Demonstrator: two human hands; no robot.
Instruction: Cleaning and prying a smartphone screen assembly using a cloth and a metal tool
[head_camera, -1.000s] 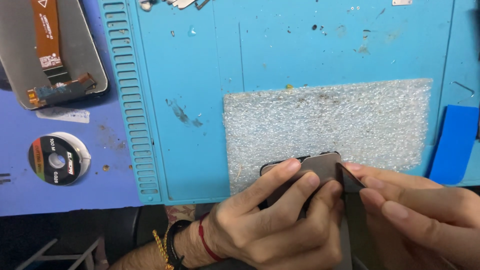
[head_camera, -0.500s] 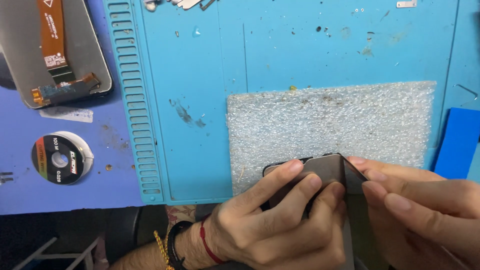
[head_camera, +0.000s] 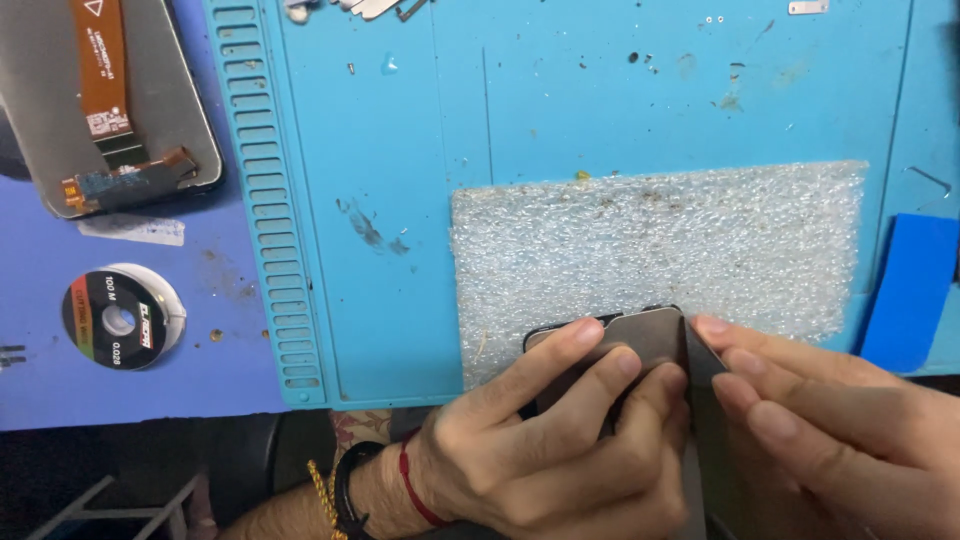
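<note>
Head view, looking straight down: the big blue silicone work mat (head_camera: 620, 100) covers most of the tabletop (head_camera: 150, 390), its ribbed slotted edge running down the left side, stains and specks all over it. On top of it lies a rectangular sheet of clear bubble padding (head_camera: 660, 240), likely there as a soft bed under delicate parts. At the near edge of that padding sits the flat grey rectangular panel with a dark rim (head_camera: 650, 335), propped up between both hands. Left hand (head_camera: 560, 450) is closed over it, fingers spread across its face to pin it steady; red and black cords show on the wrist. Right hand (head_camera: 840, 440) pinches the panel's right edge, apparently with a thin dark strip between the fingertips. Off to the left, well apart, lies a phone screen assembly with an orange flex ribbon (head_camera: 110, 100). Below it sits a small round spool of wire (head_camera: 122, 316). At right, a blue plastic card (head_camera: 910, 290).
</note>
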